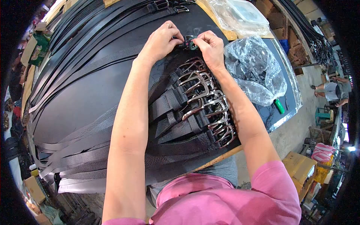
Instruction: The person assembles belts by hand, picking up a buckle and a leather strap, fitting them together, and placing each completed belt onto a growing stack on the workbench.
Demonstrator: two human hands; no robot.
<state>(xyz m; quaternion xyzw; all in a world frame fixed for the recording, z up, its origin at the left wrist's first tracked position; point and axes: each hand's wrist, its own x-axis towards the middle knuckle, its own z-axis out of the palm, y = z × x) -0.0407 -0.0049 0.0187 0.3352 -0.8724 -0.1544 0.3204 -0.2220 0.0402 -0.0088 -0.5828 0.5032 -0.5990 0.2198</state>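
My left hand is closed in a pinch at the buckle end of a black leather belt, whose strap runs off to the left behind my wrist. Facing it, the thumb and fingers of my right hand pinch a small dark-green round piece. The two fingertips nearly meet over a dark, shiny bit of the belt end, and I cannot tell its exact shape. Between my forearms lies a stack of black belts, their silver metal buckles bunched toward the right.
More black straps spread over the dark tabletop. Right of my hand sits a clear plastic bag of dark small parts, with a green object beside it. A clear container lies behind. Another person is at far right.
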